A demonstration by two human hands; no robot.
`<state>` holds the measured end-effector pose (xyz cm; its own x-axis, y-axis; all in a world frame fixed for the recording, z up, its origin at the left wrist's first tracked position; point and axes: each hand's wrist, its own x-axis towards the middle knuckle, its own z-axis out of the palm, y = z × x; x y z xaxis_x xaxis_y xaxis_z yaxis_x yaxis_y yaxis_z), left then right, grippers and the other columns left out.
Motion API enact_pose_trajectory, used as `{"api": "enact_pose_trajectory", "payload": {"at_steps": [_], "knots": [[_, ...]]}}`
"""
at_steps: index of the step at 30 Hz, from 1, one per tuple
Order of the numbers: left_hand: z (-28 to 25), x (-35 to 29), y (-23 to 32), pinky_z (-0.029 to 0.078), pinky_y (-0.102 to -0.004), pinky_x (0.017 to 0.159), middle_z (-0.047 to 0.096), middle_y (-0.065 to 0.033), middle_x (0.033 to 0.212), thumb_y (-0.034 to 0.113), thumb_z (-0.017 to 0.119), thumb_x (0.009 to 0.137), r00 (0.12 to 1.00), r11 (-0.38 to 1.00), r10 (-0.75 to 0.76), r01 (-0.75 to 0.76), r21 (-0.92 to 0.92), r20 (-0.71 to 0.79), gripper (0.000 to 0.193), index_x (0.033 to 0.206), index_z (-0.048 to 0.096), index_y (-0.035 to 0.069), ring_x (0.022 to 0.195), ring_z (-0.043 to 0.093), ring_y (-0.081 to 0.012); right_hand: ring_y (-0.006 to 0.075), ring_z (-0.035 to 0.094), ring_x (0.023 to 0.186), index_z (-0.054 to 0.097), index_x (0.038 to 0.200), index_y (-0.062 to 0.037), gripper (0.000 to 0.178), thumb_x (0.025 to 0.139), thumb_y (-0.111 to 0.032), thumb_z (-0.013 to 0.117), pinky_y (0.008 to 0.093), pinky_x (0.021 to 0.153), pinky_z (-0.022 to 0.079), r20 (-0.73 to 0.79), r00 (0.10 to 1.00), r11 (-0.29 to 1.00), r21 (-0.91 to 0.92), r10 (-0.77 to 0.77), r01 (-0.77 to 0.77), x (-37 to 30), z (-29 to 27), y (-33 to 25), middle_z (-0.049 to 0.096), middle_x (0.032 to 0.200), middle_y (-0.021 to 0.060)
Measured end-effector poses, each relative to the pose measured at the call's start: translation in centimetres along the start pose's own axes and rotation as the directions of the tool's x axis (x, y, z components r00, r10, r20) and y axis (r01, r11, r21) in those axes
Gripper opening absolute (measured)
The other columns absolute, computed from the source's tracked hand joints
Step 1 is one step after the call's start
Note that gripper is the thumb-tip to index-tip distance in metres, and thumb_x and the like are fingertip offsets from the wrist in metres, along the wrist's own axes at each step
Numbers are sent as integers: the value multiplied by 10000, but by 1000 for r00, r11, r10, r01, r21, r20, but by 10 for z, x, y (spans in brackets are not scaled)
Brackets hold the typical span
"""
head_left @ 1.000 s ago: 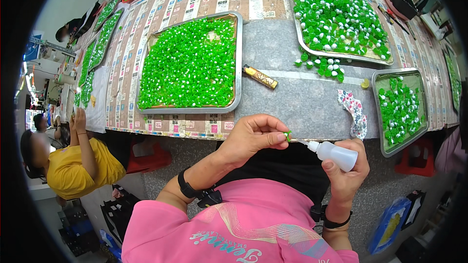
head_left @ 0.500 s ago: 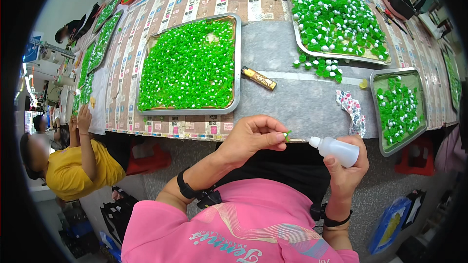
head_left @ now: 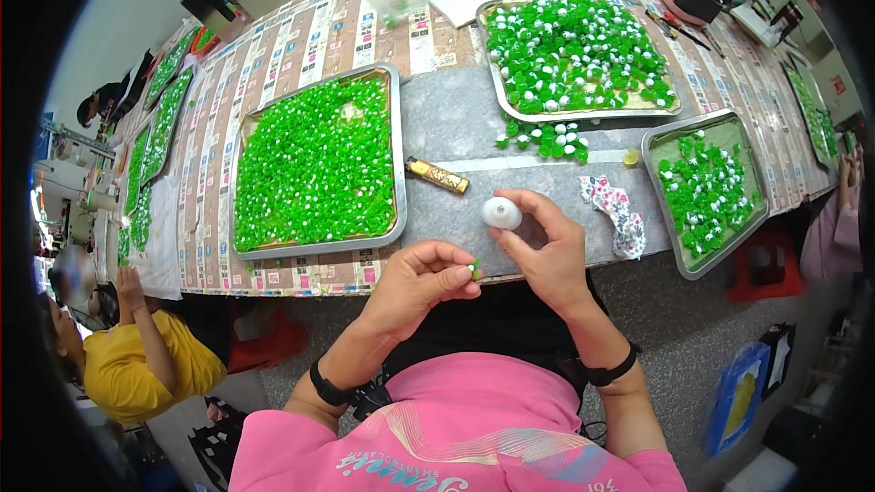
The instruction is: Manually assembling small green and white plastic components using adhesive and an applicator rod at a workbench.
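Observation:
My left hand [head_left: 421, 284] is closed in a pinch at the table's front edge. Between its thumb and forefinger is a small green piece with a white part [head_left: 474, 268]. A white squeeze bottle [head_left: 501, 213] stands upright or nearly so above the grey cloth [head_left: 538, 200], and my right hand [head_left: 547, 251] grips it with thumb and forefinger. I cannot tell whether its base touches the cloth. To the left lies a large tray [head_left: 398, 164] packed with small green-and-white pieces. A yellow-and-black lighter-like stick [head_left: 438, 176] rests beside that tray.
Another tray [head_left: 592, 116] of green pieces with white balls sits far right, loose pieces [head_left: 551, 138] spilling in front. A smaller tray [head_left: 761, 184] stands at the right edge. A floral cloth strip [head_left: 615, 217] lies nearby. A person in yellow [head_left: 155, 364] works at left.
The bottle has swung from lying tilted toward my left hand to upright, and my right hand has moved left and forward with it. My left hand keeps its pinch, slightly left and nearer me.

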<state>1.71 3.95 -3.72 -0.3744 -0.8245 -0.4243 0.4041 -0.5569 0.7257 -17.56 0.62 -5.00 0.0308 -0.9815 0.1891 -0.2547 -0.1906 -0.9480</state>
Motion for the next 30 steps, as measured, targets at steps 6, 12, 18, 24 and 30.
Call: {"api": "enact_pose_trajectory", "payload": {"at_steps": [6,12,18,24,30], "knots": [[-5,-4,-4,569,-332,766,662,-110,900,29,633,859,1000,1000,8,-8,-6,-23,121,974,608,2,792,667,-187,323,564,1015,595,1129,-21,414,727,66,546,359,876,444,9,970,918,-319,-244,234,13,-28,-5,610,1121,153],[-3,0,-4,567,-312,755,659,-105,900,32,636,860,1000,1000,15,-15,-7,6,130,982,610,-4,795,666,-182,304,538,919,650,1012,-29,269,756,27,591,373,812,443,-30,950,805,-540,-312,247,53,-33,18,629,999,111],[-5,-4,-4,560,-272,739,654,-93,902,51,641,866,1000,999,31,-31,-23,4,153,1001,610,-13,796,661,-162,280,548,839,656,944,-35,204,748,11,626,369,758,456,-14,946,730,-640,-324,240,57,-25,18,613,898,99],[-1,-6,-1,561,-306,763,656,-102,907,49,639,863,1000,1000,25,-25,-9,15,135,983,605,-4,804,662,-178,142,631,792,617,968,10,166,803,34,611,237,690,486,-68,996,995,-83,52,-57,15,-32,-7,607,896,55],[7,-3,-3,554,-277,758,653,-85,908,71,641,870,999,1000,-7,7,0,50,156,1002,600,-1,811,662,-163,135,636,859,590,1021,44,192,830,57,601,231,744,503,180,900,766,474,398,-433,-30,-33,-18,630,919,75]]}}
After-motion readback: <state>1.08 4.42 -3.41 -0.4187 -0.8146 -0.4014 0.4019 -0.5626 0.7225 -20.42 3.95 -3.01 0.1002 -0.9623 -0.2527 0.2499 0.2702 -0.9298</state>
